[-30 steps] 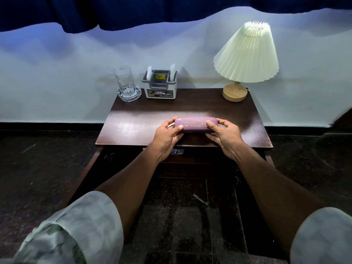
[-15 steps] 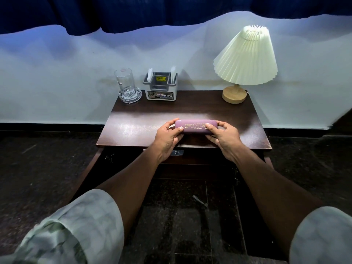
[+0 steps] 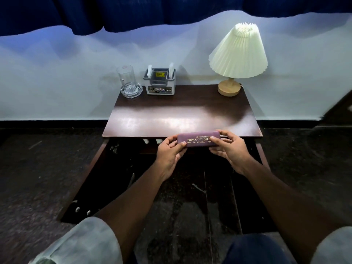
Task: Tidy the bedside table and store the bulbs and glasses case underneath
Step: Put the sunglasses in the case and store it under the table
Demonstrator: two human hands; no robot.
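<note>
From the head view I see my left hand (image 3: 170, 151) and right hand (image 3: 229, 149), 2 sets of fingers curled shut on either end of the purple glasses case (image 3: 198, 139), held level just at the front edge of the bedside table (image 3: 181, 115).

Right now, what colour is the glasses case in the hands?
Purple, with gold lettering on its lid; the glasses case shows best in the head view.
</note>
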